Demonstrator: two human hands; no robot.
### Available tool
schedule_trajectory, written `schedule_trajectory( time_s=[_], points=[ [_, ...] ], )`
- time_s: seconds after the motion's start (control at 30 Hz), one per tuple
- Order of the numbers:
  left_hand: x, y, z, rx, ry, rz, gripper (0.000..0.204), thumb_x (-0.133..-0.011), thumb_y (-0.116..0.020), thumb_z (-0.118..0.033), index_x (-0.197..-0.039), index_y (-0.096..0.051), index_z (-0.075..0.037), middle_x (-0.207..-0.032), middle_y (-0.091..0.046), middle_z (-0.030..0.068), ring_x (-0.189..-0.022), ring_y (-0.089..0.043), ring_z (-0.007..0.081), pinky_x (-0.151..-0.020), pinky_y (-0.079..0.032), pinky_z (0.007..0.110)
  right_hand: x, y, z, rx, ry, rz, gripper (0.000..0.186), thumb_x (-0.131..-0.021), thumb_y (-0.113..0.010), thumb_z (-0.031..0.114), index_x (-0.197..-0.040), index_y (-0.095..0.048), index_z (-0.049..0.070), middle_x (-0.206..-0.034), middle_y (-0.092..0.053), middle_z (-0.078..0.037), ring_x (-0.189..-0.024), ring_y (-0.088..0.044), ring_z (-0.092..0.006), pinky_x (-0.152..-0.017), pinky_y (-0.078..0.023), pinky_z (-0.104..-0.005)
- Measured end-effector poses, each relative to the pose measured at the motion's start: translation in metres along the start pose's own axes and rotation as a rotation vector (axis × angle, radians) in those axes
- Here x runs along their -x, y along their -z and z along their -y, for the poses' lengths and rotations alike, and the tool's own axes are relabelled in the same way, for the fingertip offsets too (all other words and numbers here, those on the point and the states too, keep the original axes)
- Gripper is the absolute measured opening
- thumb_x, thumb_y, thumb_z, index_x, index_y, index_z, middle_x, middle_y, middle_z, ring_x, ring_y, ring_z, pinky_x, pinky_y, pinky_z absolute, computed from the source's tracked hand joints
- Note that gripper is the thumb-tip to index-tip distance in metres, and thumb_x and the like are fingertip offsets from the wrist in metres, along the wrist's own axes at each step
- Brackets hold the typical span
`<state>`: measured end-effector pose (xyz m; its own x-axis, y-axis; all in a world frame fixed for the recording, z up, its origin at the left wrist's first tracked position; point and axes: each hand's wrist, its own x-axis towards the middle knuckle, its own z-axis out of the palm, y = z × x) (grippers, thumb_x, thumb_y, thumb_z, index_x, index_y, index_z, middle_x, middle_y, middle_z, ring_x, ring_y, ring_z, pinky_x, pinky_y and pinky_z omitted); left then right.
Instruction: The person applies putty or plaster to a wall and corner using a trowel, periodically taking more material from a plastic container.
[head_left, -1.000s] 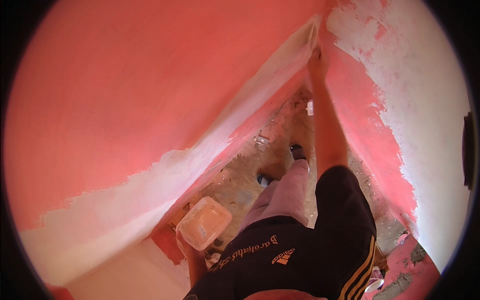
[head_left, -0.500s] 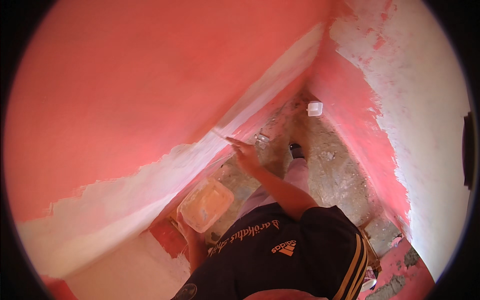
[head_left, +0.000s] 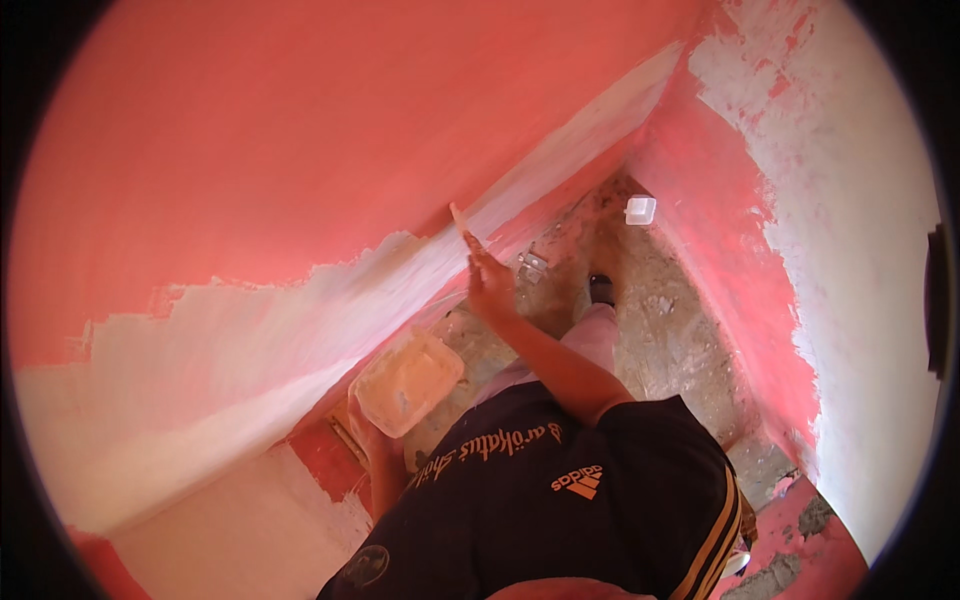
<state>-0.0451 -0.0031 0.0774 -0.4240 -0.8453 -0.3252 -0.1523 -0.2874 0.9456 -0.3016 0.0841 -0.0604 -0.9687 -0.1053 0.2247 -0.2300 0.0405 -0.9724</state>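
My right hand is closed on a thin, flat filling knife, seen nearly edge-on. The knife's tip is at the left wall, near the border of its coral-pink paint and a smeared white band. Down by my left side, my left hand grips a rectangular plastic tub by its near left side. The tub is tilted, and pale orange-pink residue coats its inside. Most of the left hand's fingers are hidden behind the tub.
The right wall is part white, part pink, and meets the left wall in a corner ahead. A small white container lies on the dirty floor near that corner. A small metal-looking piece sits by the left wall's foot.
The filling knife and my right hand have moved farther up along the wall, and the knife has turned more upright. My left hand still holds the tub. The whole view has shifted slightly.
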Motion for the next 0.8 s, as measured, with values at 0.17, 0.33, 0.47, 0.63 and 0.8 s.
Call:
schedule_trajectory(
  time_s=[0.17,0.33,0.47,0.63,0.8],
  points=[
    [0.0,0.032,0.004,0.164,0.006,-0.077,0.04,-0.105,-0.043,-0.031,-0.127,-0.055,0.0,-0.113,-0.064,0.0088,-0.102,-0.064,0.0194,-0.085,-0.055,0.033,-0.101,0.075,0.026,0.11,-0.132,-0.199,0.03,-0.101,-0.05,0.017,-0.123,-0.065,0.004,-0.097,-0.07,-0.016,-0.083,-0.064,-0.0291,-0.078,-0.051,-0.0422],
    [-0.016,0.058,0.018,0.064,0.014,0.041,0.046,-0.104,-0.043,-0.038,-0.13,-0.056,-0.002,-0.119,-0.064,0.0104,-0.107,-0.064,0.0216,-0.089,-0.055,0.035,-0.148,0.067,-0.042,0.363,0.057,-0.438,0.035,-0.101,-0.049,0.02,-0.13,-0.058,0.003,-0.111,-0.067,-0.021,-0.096,-0.064,-0.0343,-0.082,-0.05,-0.0425],
    [-0.022,0.058,0.013,-0.069,-0.03,0.034,0.045,-0.104,-0.043,-0.037,-0.129,-0.056,-0.001,-0.118,-0.064,0.0108,-0.106,-0.064,0.0218,-0.088,-0.055,0.034,-0.051,-0.014,0.0,0.291,-0.147,-0.024,0.046,-0.098,-0.051,0.018,-0.142,-0.052,0.004,-0.123,-0.064,-0.027,-0.101,-0.066,-0.0429,-0.086,-0.052,-0.0492],
    [-0.025,0.049,0.007,0.229,-0.003,-0.012,0.044,-0.105,-0.043,-0.033,-0.13,-0.056,0.0,-0.12,-0.063,0.0118,-0.105,-0.064,0.0212,-0.087,-0.055,0.033,-0.018,0.046,-0.016,0.577,0.048,-0.02,0.042,-0.097,-0.054,0.019,-0.135,-0.057,0.0,-0.102,-0.069,-0.023,-0.084,-0.066,-0.0365,-0.077,-0.051,-0.0472],
    [-0.033,0.062,0.021,-0.006,-0.064,0.058,0.046,-0.105,-0.04,-0.034,-0.131,-0.055,0.0,-0.122,-0.062,0.0123,-0.109,-0.063,0.0227,-0.091,-0.054,0.035,-0.155,0.105,0.004,0.129,0.081,-0.565,0.024,-0.1,-0.045,0.015,-0.098,-0.063,-0.002,-0.095,-0.065,-0.025,-0.091,-0.064,-0.0396,-0.081,-0.049,-0.0466]
  ],
)
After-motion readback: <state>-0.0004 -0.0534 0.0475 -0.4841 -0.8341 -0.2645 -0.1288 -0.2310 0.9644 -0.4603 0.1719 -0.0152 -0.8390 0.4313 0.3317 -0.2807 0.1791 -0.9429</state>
